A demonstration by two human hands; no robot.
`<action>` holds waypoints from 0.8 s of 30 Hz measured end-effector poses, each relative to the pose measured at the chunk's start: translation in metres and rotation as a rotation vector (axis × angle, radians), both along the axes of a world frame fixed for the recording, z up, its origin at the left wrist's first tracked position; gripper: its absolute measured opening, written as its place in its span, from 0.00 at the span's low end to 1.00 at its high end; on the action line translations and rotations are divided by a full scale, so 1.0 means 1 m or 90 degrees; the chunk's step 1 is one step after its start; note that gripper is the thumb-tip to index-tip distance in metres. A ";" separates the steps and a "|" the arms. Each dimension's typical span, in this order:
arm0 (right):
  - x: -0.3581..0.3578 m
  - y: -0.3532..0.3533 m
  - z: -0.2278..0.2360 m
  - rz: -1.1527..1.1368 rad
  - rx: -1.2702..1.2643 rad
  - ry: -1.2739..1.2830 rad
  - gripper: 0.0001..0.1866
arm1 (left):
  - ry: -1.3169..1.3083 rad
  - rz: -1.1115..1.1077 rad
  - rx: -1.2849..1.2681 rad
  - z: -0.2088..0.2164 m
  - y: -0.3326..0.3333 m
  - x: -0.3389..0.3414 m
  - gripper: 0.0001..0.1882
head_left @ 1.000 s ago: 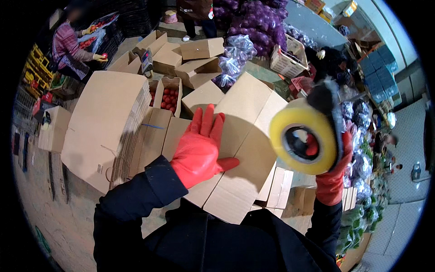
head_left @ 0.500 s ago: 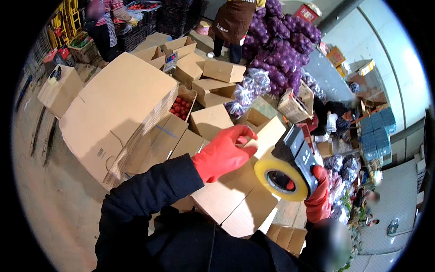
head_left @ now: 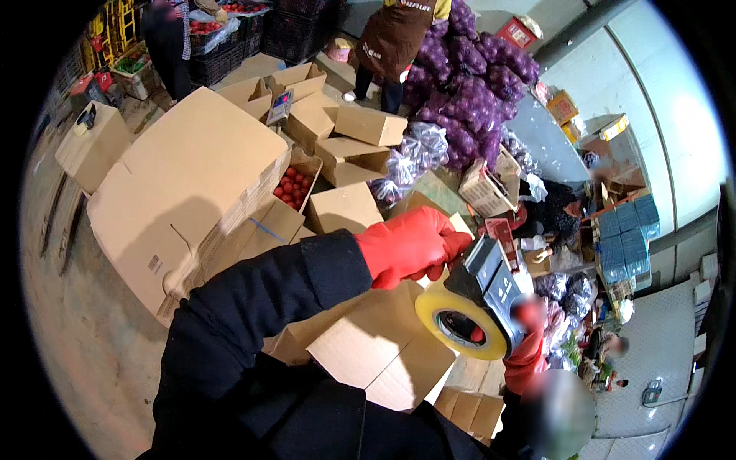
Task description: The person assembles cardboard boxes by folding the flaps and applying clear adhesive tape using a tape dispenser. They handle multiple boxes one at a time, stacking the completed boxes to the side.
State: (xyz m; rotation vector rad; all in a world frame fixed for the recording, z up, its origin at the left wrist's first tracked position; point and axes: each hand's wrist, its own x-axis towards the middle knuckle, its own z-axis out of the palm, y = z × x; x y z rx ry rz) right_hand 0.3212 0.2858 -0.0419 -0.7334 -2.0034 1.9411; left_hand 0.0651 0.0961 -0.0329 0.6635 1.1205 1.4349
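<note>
My right hand (head_left: 527, 337), in a red rubber glove, is wrapped round a black tape dispenser (head_left: 484, 270) with a big roll of clear yellowish tape (head_left: 431, 325). My left hand (head_left: 410, 245), gloved alike, is closed at the dispenser's front end, thumb and fingers bent together. Whatever its fingertips pinch is too small to make out. Below both hands is a closed cardboard box (head_left: 376, 345), its flaps meeting at a middle seam. Part of that box is hidden behind the dispenser and my left arm.
Flat cardboard sheets (head_left: 192, 169) are stacked at left. Beyond my hands are open boxes (head_left: 349, 157), a box of tomatoes (head_left: 294, 188), bagged produce (head_left: 414, 157), purple net sacks (head_left: 468, 100) and a plastic crate (head_left: 487, 188). A person in a brown apron (head_left: 395, 38) stands at the back.
My left hand has moved right to the dispenser's front, its fingers closing from a loose curl. The dispenser has shifted slightly left and down in my right hand. The view has shifted a little.
</note>
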 end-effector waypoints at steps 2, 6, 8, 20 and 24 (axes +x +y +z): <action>0.001 0.017 -0.016 0.035 0.086 -0.042 0.18 | 0.011 0.047 -0.014 0.003 -0.004 0.000 0.16; -0.005 0.008 -0.014 0.097 0.270 -0.072 0.22 | 0.157 0.069 -0.060 -0.011 -0.006 -0.025 0.14; -0.010 -0.019 0.017 0.077 0.140 -0.040 0.29 | 0.185 0.108 -0.074 -0.018 -0.013 -0.050 0.16; -0.017 -0.038 0.041 0.028 -0.086 -0.048 0.36 | 0.082 0.003 -0.026 -0.153 0.007 -0.052 0.13; -0.017 -0.048 0.045 -0.021 -0.097 -0.055 0.37 | 0.016 -0.050 -0.087 -0.156 0.006 -0.029 0.06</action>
